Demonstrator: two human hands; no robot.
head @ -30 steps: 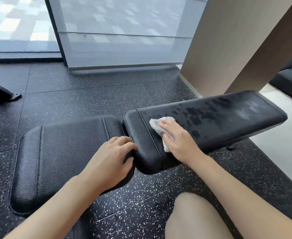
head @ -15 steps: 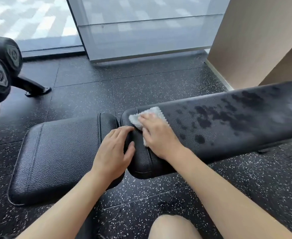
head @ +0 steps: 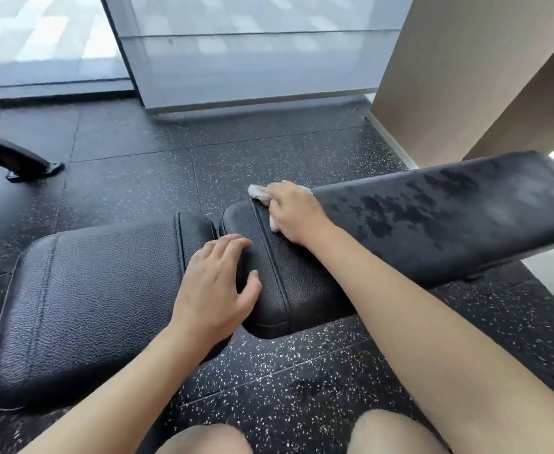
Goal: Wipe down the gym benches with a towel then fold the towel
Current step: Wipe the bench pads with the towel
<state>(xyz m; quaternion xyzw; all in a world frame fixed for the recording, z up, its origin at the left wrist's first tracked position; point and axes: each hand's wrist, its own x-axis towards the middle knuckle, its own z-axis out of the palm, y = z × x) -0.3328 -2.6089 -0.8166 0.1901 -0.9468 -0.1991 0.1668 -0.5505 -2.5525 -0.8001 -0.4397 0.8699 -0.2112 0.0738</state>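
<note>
Right hand on towel

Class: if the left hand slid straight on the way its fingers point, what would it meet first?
Probably the white towel under the right hand; the left hand points up the black padded backrest towards it, though depth is unclear.

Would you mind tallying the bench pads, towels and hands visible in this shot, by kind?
Bench pads: 2, the seat pad and the back pad
Towels: 1, the white towel
Hands: 2, the left hand and the right hand
Total: 5
</note>
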